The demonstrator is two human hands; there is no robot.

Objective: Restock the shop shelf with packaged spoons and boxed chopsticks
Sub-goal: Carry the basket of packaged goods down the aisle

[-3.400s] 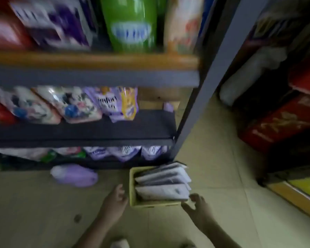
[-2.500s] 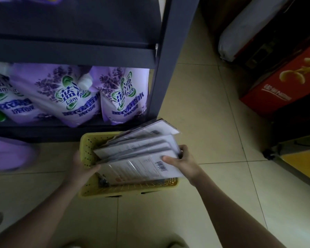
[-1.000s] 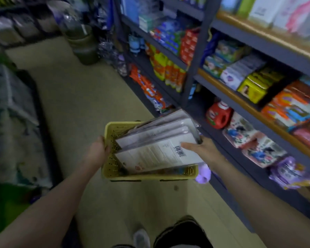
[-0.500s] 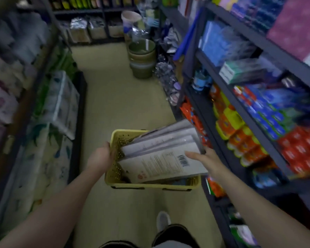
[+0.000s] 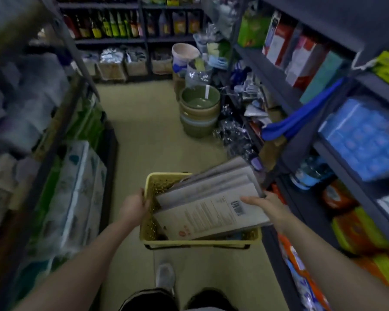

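A yellow perforated basket (image 5: 157, 242) is carried at waist height in the middle of the aisle. Several flat grey and white packages (image 5: 209, 205) lean in it, the front one showing a barcode and printed text. My left hand (image 5: 134, 207) grips the basket's left rim. My right hand (image 5: 266, 206) holds the right side, thumb lying on the front package near the barcode, fingers hidden behind the stack.
Dark metal shelves (image 5: 276, 81) with boxes and blue packs run along the right. Tissue packs (image 5: 76, 198) line the left. Stacked green and brown basins (image 5: 199, 111) and a white bucket (image 5: 184, 55) stand ahead on the tiled floor. Bottles fill the far shelf (image 5: 112, 25).
I lifted the basket from the floor by the detergent shelf, turned and walked down the aisle. The basins and the far shelf are nearer now. Both hands keep their hold.
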